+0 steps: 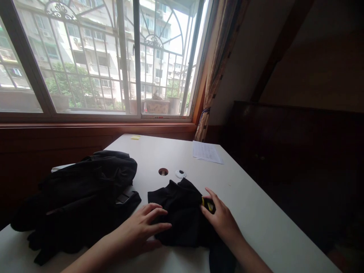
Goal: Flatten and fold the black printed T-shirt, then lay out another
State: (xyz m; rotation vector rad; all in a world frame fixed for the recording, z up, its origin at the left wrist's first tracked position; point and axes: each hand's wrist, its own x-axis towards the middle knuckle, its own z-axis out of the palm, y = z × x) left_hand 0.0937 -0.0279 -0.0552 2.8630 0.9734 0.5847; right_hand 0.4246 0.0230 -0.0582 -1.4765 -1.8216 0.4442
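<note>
A black garment [182,216] lies folded and rumpled on the white table, with one part hanging toward the near edge. My left hand [145,225] rests at its left side, fingers spread and holding nothing. At the garment's right edge, my right hand [220,216] is closed around a small black-and-yellow object [209,206] that looks like a tape measure. My palm and fingers cover part of it. To the left is a larger heap of black clothing [88,193], with a greyish label-like patch [124,197] on its right side.
The white table [256,212] narrows toward the window [113,60]. On it are a round cable hole [163,172], a white ring-shaped cover [181,174], printed paper [207,152] and yellow slips [135,137]. A tied curtain [209,91] hangs beyond; dark furniture [284,151] stands right.
</note>
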